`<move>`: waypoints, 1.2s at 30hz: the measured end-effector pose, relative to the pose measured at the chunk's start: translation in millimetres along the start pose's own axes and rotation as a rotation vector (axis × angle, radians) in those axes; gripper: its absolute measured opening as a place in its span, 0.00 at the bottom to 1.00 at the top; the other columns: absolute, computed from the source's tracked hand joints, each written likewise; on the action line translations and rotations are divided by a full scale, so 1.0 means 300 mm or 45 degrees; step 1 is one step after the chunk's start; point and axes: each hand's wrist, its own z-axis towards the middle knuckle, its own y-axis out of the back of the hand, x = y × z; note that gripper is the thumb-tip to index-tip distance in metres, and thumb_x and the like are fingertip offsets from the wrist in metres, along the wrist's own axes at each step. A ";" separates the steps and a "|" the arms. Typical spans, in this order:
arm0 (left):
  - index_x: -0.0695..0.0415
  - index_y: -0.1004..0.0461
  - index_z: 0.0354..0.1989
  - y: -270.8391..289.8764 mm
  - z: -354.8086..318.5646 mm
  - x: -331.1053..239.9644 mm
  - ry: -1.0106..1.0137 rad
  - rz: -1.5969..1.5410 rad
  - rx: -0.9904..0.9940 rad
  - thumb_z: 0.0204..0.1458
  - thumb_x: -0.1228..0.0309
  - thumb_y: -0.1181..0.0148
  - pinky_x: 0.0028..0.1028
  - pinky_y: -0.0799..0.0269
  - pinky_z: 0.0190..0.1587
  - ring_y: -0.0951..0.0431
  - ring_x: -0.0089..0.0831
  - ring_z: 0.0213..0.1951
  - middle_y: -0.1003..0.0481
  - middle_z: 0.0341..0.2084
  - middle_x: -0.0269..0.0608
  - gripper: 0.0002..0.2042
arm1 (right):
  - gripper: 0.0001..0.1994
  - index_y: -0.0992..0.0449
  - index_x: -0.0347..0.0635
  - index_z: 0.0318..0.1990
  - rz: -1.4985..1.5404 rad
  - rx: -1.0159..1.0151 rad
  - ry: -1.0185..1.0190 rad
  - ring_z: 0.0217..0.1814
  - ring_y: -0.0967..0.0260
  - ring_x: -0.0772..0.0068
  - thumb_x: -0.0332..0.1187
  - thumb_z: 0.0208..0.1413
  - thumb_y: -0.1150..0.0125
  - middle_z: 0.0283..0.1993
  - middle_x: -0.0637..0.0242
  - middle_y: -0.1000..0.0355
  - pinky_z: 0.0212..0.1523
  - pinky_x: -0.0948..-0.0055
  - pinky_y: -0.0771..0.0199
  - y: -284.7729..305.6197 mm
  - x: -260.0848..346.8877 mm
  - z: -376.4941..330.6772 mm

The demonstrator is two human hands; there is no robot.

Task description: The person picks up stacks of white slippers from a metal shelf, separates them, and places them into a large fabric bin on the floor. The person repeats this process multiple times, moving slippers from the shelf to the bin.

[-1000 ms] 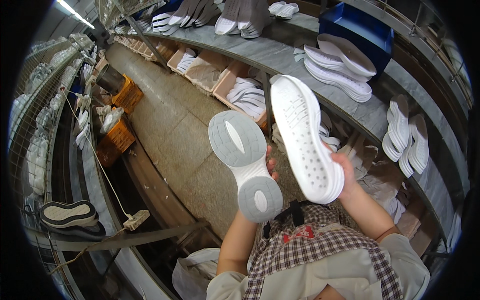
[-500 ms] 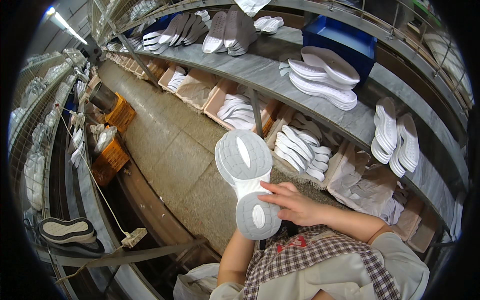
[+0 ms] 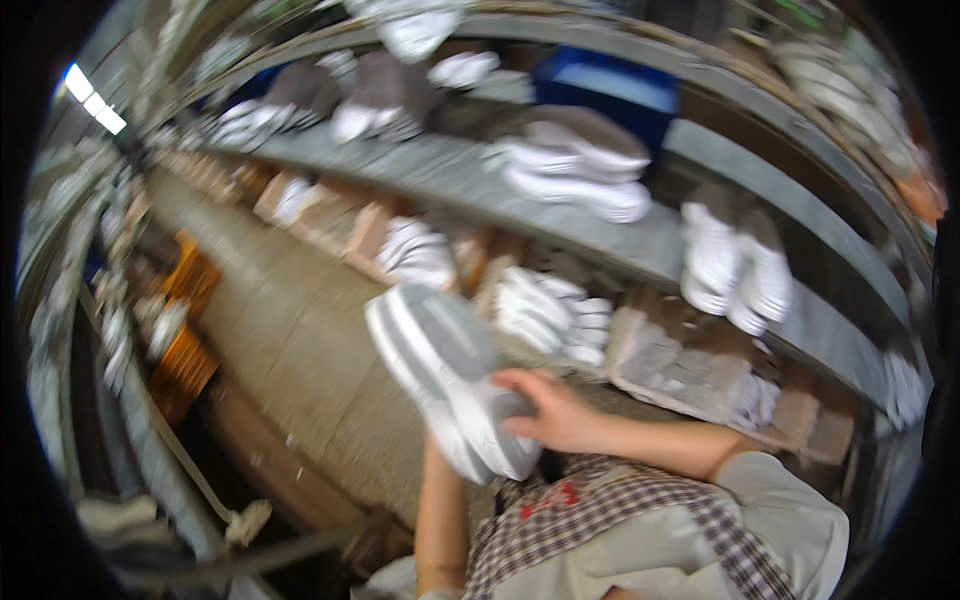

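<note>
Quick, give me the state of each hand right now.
Left hand: hidden behind the grey and white shoe sole; its grip cannot be told.
Right hand: fingers closed on the heel end of that sole.

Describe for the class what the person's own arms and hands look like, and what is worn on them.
Both forearms are bare, with no gloves, and no rings or watch can be made out in the blurred picture. The right hand leads back to a short pale grey sleeve at the upper arm. The left hand is hidden; only its bare forearm shows. A brown-and-white checked apron covers the chest.
</note>
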 end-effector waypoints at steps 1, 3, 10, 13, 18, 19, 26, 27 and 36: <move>0.61 0.46 0.61 -0.032 0.028 -0.017 -0.065 0.267 -0.166 0.61 0.67 0.60 0.30 0.29 0.49 0.31 0.33 0.53 0.37 0.54 0.51 0.21 | 0.38 0.48 0.44 0.64 0.199 -0.037 -0.040 0.57 0.38 0.49 0.47 0.50 0.37 0.57 0.48 0.37 0.57 0.58 0.38 -0.005 -0.010 -0.002; 0.63 0.50 0.63 -0.142 0.028 0.027 -0.652 0.870 -0.060 0.57 0.74 0.54 0.33 0.34 0.54 0.34 0.35 0.56 0.40 0.57 0.53 0.25 | 0.54 0.65 0.31 0.66 0.008 -0.111 -0.018 0.62 0.43 0.41 0.53 0.45 0.34 0.60 0.34 0.44 0.61 0.58 0.42 -0.001 -0.038 0.009; 0.57 0.65 0.68 -0.444 -0.028 0.066 -0.348 0.807 0.272 0.52 0.77 0.48 0.37 0.43 0.60 0.45 0.43 0.63 0.49 0.62 0.59 0.38 | 0.49 0.66 0.27 0.65 0.884 -0.444 -0.351 0.53 0.31 0.54 0.39 0.45 0.35 0.54 0.40 0.37 0.49 0.65 0.26 0.254 -0.128 -0.022; 0.56 0.54 0.66 -0.441 0.002 0.055 -0.593 1.055 0.239 0.55 0.74 0.47 0.33 0.38 0.56 0.36 0.37 0.57 0.40 0.58 0.49 0.31 | 0.36 0.45 0.30 0.59 1.258 -0.666 -0.514 0.44 0.27 0.53 0.47 0.48 0.46 0.47 0.44 0.32 0.39 0.65 0.21 0.524 -0.131 -0.133; 0.57 0.40 0.56 -0.331 0.033 0.060 -0.211 0.909 0.096 0.55 0.74 0.46 0.26 0.34 0.48 0.29 0.28 0.48 0.31 0.48 0.41 0.20 | 0.28 0.30 0.34 0.48 1.252 -1.094 -0.334 0.40 0.24 0.63 0.53 0.51 0.48 0.42 0.55 0.25 0.44 0.68 0.24 0.978 -0.218 -0.196; 0.58 0.38 0.55 -0.309 0.033 0.070 -0.125 0.918 0.010 0.54 0.75 0.46 0.25 0.35 0.47 0.28 0.27 0.46 0.29 0.46 0.40 0.19 | 0.25 0.27 0.34 0.45 1.259 -1.052 -0.307 0.39 0.24 0.64 0.50 0.54 0.50 0.42 0.56 0.25 0.44 0.68 0.24 1.051 -0.252 -0.205; 0.58 0.36 0.52 -0.136 0.027 0.149 0.099 0.926 0.055 0.55 0.72 0.45 0.23 0.34 0.43 0.27 0.25 0.42 0.28 0.42 0.37 0.16 | 0.23 0.26 0.41 0.47 1.507 -0.787 -0.634 0.47 0.28 0.62 0.49 0.58 0.55 0.46 0.62 0.25 0.54 0.64 0.32 1.246 -0.548 -0.210; 0.57 0.35 0.51 -0.104 0.030 0.160 0.100 0.941 0.058 0.55 0.71 0.45 0.23 0.33 0.43 0.27 0.25 0.41 0.28 0.42 0.36 0.16 | 0.23 0.26 0.41 0.47 1.484 -0.794 -0.720 0.50 0.29 0.62 0.51 0.59 0.56 0.47 0.63 0.26 0.55 0.64 0.33 1.250 -0.576 -0.206; 0.58 0.35 0.51 0.278 0.000 0.251 0.351 1.200 -0.279 0.55 0.68 0.45 0.29 0.31 0.43 0.26 0.28 0.42 0.27 0.41 0.39 0.17 | 0.28 0.25 0.46 0.46 1.317 -0.783 -0.824 0.47 0.30 0.64 0.59 0.59 0.60 0.46 0.67 0.25 0.53 0.63 0.34 1.323 -0.570 -0.258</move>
